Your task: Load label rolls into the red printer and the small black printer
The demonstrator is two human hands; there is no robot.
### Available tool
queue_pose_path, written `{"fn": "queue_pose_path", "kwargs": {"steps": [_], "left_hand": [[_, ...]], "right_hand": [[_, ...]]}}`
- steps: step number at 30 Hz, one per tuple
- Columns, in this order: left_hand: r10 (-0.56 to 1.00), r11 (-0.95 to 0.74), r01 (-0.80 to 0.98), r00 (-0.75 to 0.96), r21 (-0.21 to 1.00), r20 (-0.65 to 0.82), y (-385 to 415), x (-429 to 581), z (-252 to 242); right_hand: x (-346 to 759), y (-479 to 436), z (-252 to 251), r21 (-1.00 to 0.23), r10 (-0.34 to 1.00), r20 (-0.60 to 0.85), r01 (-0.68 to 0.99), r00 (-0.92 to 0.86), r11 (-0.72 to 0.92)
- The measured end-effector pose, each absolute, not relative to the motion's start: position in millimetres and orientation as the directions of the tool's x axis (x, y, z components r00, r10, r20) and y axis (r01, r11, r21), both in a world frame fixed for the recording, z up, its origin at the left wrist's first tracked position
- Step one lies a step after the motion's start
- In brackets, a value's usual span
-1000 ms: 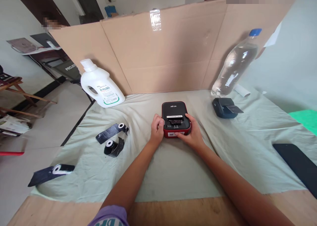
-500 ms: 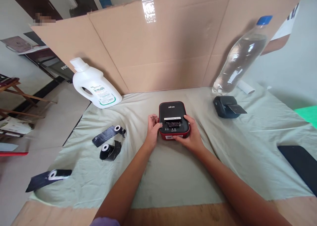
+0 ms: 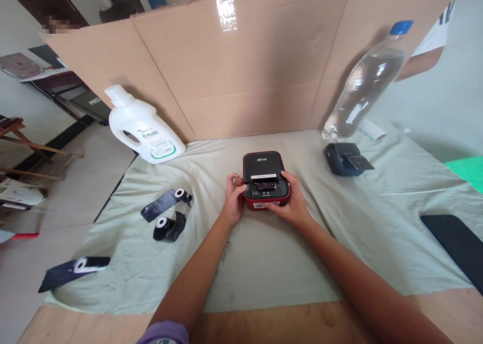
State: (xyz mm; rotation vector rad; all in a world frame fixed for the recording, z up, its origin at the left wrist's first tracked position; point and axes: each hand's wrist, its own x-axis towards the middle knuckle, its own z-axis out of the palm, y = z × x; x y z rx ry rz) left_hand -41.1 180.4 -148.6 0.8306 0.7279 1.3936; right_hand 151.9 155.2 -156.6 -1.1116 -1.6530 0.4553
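Steady the red-and-black device (image 3: pixel 265 180) with right hand (image 3: pixel 292 199), clamped on its near right corner; press lightly with left hand (image 3: pixel 233 201), touching its left edge, grip unclear.

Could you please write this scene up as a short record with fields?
Left hand: at the left edge of the black-and-red device
Right hand: holding the device at its right side
Left side: three black rolls, white jug
Right side: dark box-shaped unit, clear bottle with blue cap, flat black object
Back: cardboard panel
Surface: pale green cloth over wood
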Motion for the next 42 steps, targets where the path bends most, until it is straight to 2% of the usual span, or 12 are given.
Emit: {"fn": "queue_pose_path", "kwargs": {"steps": [8, 17, 31, 37, 42], "left_hand": [[0.994, 0.012, -0.601, 0.093, 0.799, 0.055, 181, -45, -157], [0.993, -0.047, -0.537, 0.068, 0.842, 0.099, 185, -46, -165], [0.990, -0.021, -0.548, 0.103, 0.836, 0.093, 183, -43, -158], [0.992, -0.017, -0.561, 0.097, 0.828, 0.086, 185, -44, -161], [0.993, -0.014, -0.557, 0.089, 0.830, 0.076, 186, -44, -162]], "right_hand": [[152, 154, -157, -0.746, 0.844, 0.535, 0.450, -0.032, 0.490], [154, 152, -155, -0.772, 0.880, 0.475, 0.470, -0.019, 0.427], [156, 153, -150, -0.767, 0.857, 0.514, 0.430, -0.031, 0.476], [163, 158, -131, -0.775, 0.839, 0.542, 0.410, 0.041, 0.481], [166, 197, -100, -0.797, 0.899, 0.439, 0.464, 0.004, 0.387]]}}
